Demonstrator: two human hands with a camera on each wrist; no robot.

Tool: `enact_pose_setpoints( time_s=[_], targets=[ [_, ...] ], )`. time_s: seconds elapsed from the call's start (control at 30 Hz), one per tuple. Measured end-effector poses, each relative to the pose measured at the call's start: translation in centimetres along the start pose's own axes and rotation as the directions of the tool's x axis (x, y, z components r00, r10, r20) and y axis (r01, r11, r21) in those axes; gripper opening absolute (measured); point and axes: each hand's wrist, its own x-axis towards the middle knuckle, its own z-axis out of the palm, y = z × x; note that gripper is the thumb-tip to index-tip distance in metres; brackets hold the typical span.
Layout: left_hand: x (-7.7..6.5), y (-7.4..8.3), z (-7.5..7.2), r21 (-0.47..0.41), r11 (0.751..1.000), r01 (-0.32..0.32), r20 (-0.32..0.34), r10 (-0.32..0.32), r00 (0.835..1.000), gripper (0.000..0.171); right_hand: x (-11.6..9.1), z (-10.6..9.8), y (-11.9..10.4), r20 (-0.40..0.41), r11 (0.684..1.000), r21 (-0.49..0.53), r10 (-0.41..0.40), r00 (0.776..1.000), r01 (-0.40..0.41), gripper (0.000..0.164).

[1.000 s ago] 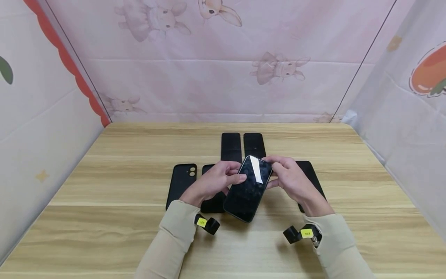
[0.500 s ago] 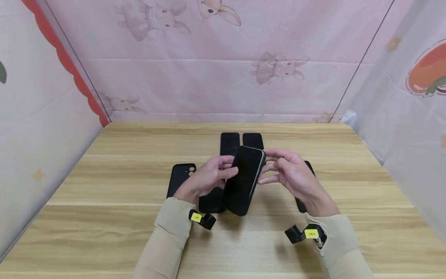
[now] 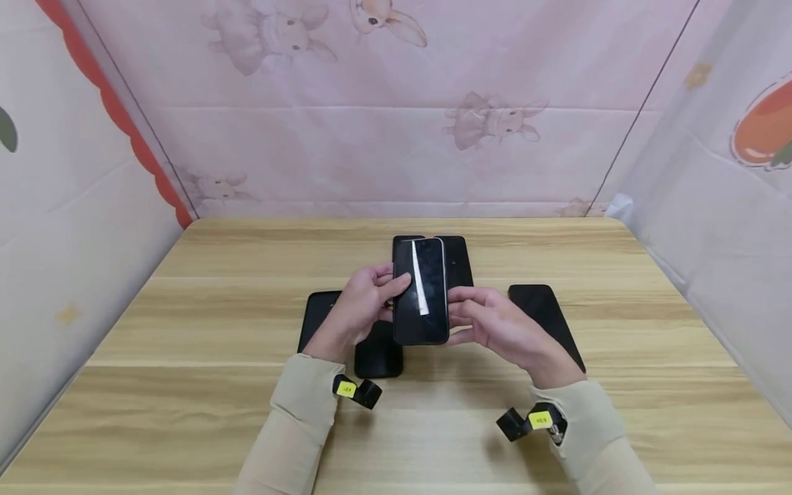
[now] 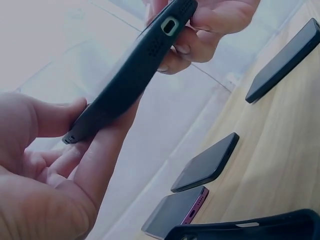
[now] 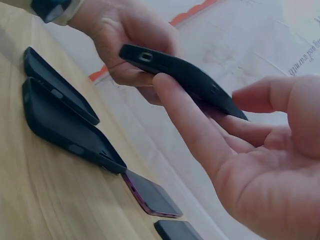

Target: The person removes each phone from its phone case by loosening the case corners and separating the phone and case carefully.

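Observation:
Both hands hold up a smartphone [image 3: 421, 295] in a black case, screen up, above the table. My left hand [image 3: 359, 302] grips its left side, the thumb over the screen's edge and fingers beneath. My right hand [image 3: 495, 326] is at the right edge. In the right wrist view, the right index finger lies straight along the case's underside, with the thumb tip at its rim. The port end of the black case [image 4: 135, 65], with a pale green rim inside its cutout, faces the left wrist camera.
Near the left hand lie a black phone case [image 3: 317, 316] and a second dark case [image 3: 379, 357]. Behind the held phone are two dark phones, one showing a purple edge [image 5: 150, 195]. A dark phone [image 3: 547, 320] lies right. Printed cloth [image 3: 396, 158] surrounds the wooden table [image 3: 155, 412].
The cased phone has turned from tilted to nearly upright in the head view and moved away from the body. The right hand's fingers have slid from the upper corner down its right side.

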Motion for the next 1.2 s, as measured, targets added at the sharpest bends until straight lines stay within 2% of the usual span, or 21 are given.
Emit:
enact_pose_setpoints(
  time_s=[0.23,0.47,0.53,0.63,0.73,0.8,0.97,1.2],
  targets=[
    [0.1,0.2,0.0,-0.022,1.0,-0.001,-0.048,0.0,0.999,0.037,0.1,0.4,0.2,0.025,1.0,0.0,0.014,1.0,-0.014,0.034],
    [0.2,0.3,-0.1,-0.021,1.0,-0.022,-0.147,0.018,0.989,0.039,0.2,0.7,-0.1,0.047,0.999,-0.033,0.039,0.998,-0.038,0.045],
    [0.2,0.2,-0.1,-0.028,0.999,-0.028,-0.134,0.024,0.991,0.039,0.3,0.8,-0.1,0.02,0.999,-0.038,0.039,0.999,-0.039,0.045],
    [0.2,0.1,-0.2,-0.017,1.0,-0.02,-0.075,0.019,0.997,0.042,0.5,0.9,0.0,-0.028,0.999,-0.041,0.033,0.999,-0.034,0.047],
    [0.2,-0.1,-0.2,0.038,0.999,-0.008,-0.013,0.008,1.0,0.048,0.7,1.0,0.1,-0.068,0.999,-0.03,0.023,0.997,-0.025,0.048],
    [0.1,-0.1,-0.2,0.08,0.997,0.004,-0.001,-0.004,1.0,0.051,0.8,1.0,0.3,-0.077,1.0,-0.02,0.019,0.997,-0.021,0.048],
    [0.0,0.0,0.0,0.128,0.992,0.009,-0.035,-0.004,0.999,0.052,0.9,1.2,0.5,-0.108,0.999,-0.044,0.023,0.994,-0.028,0.049],
    [-0.1,-0.1,0.2,0.105,0.994,0.01,-0.076,-0.002,0.997,0.049,1.1,1.6,0.5,-0.144,0.997,-0.064,0.032,0.989,-0.042,0.054]
  ],
)
